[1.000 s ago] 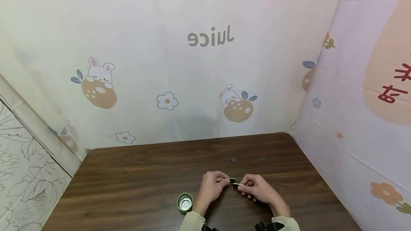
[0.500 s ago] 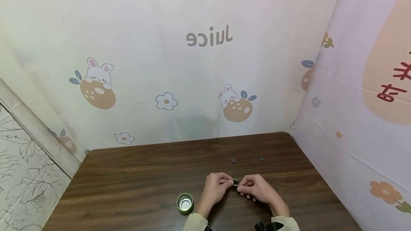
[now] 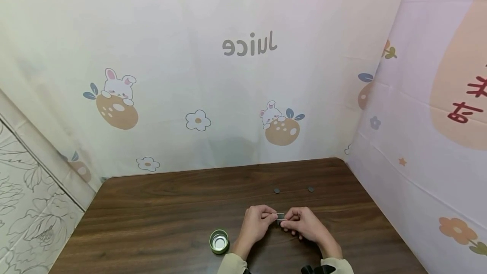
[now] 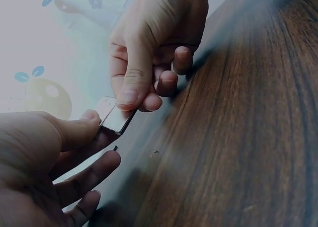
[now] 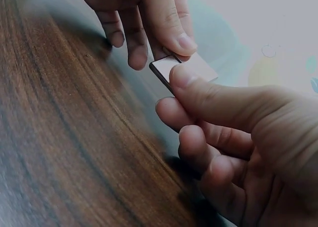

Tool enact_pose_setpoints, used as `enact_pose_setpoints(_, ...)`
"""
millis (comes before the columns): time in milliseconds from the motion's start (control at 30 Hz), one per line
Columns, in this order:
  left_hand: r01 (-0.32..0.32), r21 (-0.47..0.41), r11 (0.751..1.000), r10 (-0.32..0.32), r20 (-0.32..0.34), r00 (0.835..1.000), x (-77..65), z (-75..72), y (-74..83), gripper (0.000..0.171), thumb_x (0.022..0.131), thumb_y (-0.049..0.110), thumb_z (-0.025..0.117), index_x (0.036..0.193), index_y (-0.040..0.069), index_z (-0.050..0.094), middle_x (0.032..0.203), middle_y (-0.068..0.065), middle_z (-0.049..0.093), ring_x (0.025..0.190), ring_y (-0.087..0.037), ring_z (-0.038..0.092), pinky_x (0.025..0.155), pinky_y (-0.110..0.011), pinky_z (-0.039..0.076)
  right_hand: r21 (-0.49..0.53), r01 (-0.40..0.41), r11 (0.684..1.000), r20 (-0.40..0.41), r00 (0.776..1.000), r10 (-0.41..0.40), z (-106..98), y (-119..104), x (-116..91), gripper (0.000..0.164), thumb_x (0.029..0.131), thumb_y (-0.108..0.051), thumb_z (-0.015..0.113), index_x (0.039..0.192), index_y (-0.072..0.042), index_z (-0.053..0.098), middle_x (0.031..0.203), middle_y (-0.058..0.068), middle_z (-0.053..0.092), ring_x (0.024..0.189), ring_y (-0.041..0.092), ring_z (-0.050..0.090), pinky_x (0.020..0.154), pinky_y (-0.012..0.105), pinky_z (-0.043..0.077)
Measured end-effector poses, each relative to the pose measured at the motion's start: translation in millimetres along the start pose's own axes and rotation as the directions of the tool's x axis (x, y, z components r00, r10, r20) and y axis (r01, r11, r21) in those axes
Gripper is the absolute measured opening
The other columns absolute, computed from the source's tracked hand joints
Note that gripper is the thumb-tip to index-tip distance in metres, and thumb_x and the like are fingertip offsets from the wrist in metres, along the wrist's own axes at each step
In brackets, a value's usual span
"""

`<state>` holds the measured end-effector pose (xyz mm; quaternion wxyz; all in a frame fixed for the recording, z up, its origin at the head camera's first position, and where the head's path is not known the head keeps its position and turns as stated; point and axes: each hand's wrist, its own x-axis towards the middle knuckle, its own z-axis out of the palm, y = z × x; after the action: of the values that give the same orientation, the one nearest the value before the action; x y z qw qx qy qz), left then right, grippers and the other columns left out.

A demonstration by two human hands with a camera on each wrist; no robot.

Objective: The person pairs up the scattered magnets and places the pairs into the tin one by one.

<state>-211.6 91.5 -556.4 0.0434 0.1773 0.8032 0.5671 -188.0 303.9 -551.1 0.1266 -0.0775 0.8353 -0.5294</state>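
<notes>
My left hand (image 3: 255, 223) pinches a thin, flat, shiny plate between thumb and finger, just above the table. Facing it, my right hand (image 3: 306, 224) pinches a similar light plate, thumb on top. In the right wrist view the right plate (image 5: 163, 64) has a dark edge and lies against the left plate (image 5: 202, 68), a dark line between them. The left wrist view shows the same pair from the other side, with the right plate (image 4: 117, 119) partly under the right thumb (image 4: 130, 95). Fingertips hide much of both plates.
A small round green tin (image 3: 219, 241), silvery inside, stands by my left forearm. Two small dark discs lie farther back, a left disc (image 3: 276, 190) and a right disc (image 3: 310, 189). The brown wooden table (image 3: 160, 206) ends at a printed cloth backdrop (image 3: 228, 96).
My left hand has moved slightly right with its plate, so the two plates now overlap more in the head view. My right hand has stayed nearly still.
</notes>
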Motion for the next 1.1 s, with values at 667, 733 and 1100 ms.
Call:
enact_pose_setpoints(667, -0.016, 0.091, 0.996, 0.017, -0.012, 1.000, 0.8, -8.6, -1.0, 0.006, 0.089, 0.013, 0.080, 0.095, 0.011, 0.081, 0.082, 0.009, 0.078, 0.078, 0.002, 0.067, 0.073, -0.021, 0.051, 0.023, 0.012, 1.000, 0.006, 1.000, -0.012, -0.3, -1.5, 1.0, 0.022, 0.100, -0.024, 0.068, 0.101, -0.003, 0.071, 0.084, 0.008, 0.075, 0.061, 0.012, 0.062, 0.046, 0.027, 0.049)
enact_pose_setpoints(733, -0.015, 0.101, 0.995, 0.017, -0.019, 1.000, 0.8, -8.6, -1.8, 0.005, 0.089, 0.013, 0.081, 0.093, 0.012, 0.082, 0.082, 0.010, 0.078, 0.078, 0.002, 0.068, 0.073, -0.022, 0.052, 0.032, 0.014, 0.999, 0.009, 1.000, -0.014, -0.7, -1.5, 0.9, 0.021, 0.101, -0.022, 0.067, 0.102, -0.002, 0.070, 0.084, 0.008, 0.075, 0.062, 0.012, 0.062, 0.045, 0.027, 0.049)
enact_pose_setpoints(1100, -0.005, 0.126, 0.992, 0.014, -0.063, 0.998, -0.4, -6.2, -0.6, 0.005, 0.085, 0.010, 0.084, 0.089, 0.013, 0.083, 0.081, 0.009, 0.078, 0.074, 0.003, 0.065, 0.067, -0.020, 0.050, 0.029, 0.018, 0.999, 0.003, 1.000, -0.018, 0.3, -1.3, 0.5, 0.022, 0.100, -0.023, 0.068, 0.101, -0.001, 0.070, 0.082, 0.005, 0.075, 0.060, 0.011, 0.062, 0.045, 0.027, 0.048)
